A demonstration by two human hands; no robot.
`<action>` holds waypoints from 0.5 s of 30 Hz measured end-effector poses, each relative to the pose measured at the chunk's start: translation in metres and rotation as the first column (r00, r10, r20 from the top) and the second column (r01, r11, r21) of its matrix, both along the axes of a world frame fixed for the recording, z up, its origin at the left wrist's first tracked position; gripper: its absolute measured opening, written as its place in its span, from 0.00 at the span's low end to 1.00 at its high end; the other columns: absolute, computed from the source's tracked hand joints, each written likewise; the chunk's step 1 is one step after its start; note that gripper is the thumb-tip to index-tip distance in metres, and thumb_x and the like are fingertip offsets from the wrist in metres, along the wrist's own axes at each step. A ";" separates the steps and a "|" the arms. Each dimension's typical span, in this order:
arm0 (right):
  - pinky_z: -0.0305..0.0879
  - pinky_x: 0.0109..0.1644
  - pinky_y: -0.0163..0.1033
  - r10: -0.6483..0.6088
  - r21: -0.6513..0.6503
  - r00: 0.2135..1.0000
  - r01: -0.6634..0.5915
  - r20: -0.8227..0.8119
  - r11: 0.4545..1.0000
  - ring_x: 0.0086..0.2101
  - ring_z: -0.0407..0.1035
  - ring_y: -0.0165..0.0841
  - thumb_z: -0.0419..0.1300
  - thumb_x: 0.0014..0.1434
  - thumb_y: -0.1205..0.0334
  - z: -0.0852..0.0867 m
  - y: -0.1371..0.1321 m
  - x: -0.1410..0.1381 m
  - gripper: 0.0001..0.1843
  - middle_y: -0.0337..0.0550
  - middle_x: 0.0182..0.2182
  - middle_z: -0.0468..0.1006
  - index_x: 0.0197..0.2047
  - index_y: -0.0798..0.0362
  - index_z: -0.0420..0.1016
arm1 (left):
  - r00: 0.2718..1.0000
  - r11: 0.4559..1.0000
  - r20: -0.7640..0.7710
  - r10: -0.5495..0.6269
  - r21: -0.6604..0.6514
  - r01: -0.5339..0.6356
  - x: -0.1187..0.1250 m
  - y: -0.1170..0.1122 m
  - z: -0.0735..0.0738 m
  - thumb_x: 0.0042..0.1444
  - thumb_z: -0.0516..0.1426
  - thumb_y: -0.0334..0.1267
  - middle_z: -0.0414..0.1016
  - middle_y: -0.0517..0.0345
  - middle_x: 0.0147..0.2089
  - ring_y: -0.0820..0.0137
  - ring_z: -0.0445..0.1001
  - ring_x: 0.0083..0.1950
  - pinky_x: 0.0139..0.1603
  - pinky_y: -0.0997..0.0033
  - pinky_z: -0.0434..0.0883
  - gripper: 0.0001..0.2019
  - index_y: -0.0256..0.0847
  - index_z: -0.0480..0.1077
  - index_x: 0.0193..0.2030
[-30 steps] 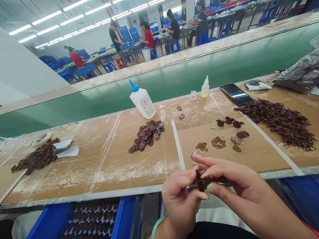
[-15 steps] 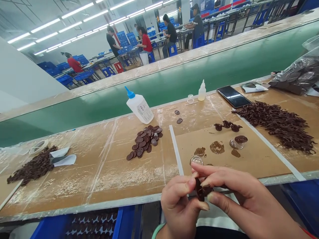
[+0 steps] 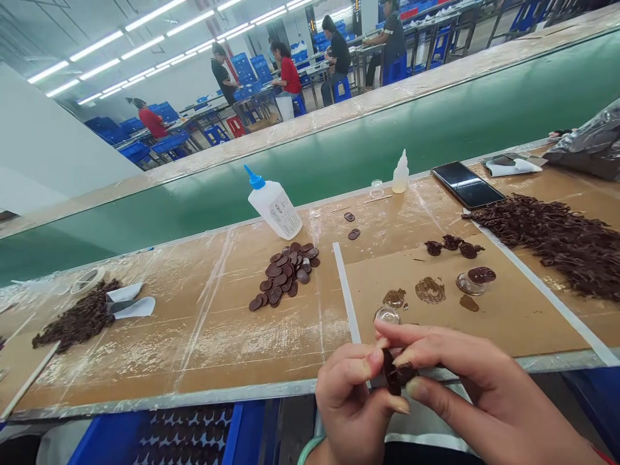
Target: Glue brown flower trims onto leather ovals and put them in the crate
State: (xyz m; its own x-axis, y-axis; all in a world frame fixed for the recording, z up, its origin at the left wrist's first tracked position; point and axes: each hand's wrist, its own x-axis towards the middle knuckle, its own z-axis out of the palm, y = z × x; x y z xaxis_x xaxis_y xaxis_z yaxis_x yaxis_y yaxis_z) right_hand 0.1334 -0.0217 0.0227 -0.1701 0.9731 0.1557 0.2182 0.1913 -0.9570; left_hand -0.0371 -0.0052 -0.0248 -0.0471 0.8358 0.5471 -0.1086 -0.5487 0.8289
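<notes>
Near the table's front edge, my left hand (image 3: 351, 394) pinches a dark brown oval disc (image 3: 391, 372) between thumb and fingers, its flat side turned sideways. My right hand (image 3: 465, 378) grips a small dark brown twisted piece (image 3: 405, 372) that touches the disc's face; the exact join is partly hidden by my fingertips. Just beyond my fingers sits a small clear round dish (image 3: 387, 315). Farther right, another clear dish (image 3: 469, 284) has a brown disc (image 3: 481, 276) lying on it. Several assembled brown pieces (image 3: 452, 243) stand behind on the brown paper.
Left of my hands lies a pile of brown discs (image 3: 285, 271), with a tilted white bottle (image 3: 276, 206) behind it. A dropper bottle (image 3: 400, 173), a phone (image 3: 467, 185) and a heap of twisted brown pieces (image 3: 557, 239) are at right. A blue crate (image 3: 232, 436) stands below the edge.
The view has shifted slightly, so the table things sit a little differently in the picture. Both hands keep the same hold on the disc and the twisted piece.
</notes>
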 end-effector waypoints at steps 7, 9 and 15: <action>0.76 0.58 0.39 -0.039 0.011 0.999 0.039 -0.018 0.999 0.55 0.78 0.39 0.65 0.62 0.65 0.001 -0.001 -0.001 0.08 0.40 0.54 0.84 0.42 0.42 0.83 | 1.000 1.000 -0.007 0.015 -0.006 -0.015 0.000 0.000 -0.007 0.54 0.70 0.49 0.85 0.59 0.37 0.69 0.83 0.36 0.39 0.75 0.81 0.16 0.49 0.81 0.48; 0.77 0.57 0.41 -0.039 0.008 0.999 0.039 -0.011 0.999 0.54 0.78 0.41 0.65 0.62 0.64 0.000 -0.001 0.000 0.08 0.42 0.53 0.84 0.42 0.43 0.84 | 1.000 1.000 -0.014 0.005 -0.006 -0.006 -0.001 0.000 -0.007 0.54 0.70 0.48 0.85 0.59 0.38 0.69 0.84 0.37 0.40 0.74 0.81 0.16 0.49 0.81 0.48; 0.76 0.58 0.40 -0.047 0.023 0.999 0.047 0.002 0.999 0.54 0.78 0.40 0.66 0.62 0.63 -0.006 -0.005 0.003 0.09 0.40 0.54 0.84 0.44 0.41 0.83 | 1.000 1.000 -0.023 -0.014 -0.018 0.013 -0.001 -0.001 -0.005 0.55 0.70 0.47 0.85 0.60 0.39 0.70 0.83 0.38 0.41 0.76 0.81 0.16 0.49 0.81 0.48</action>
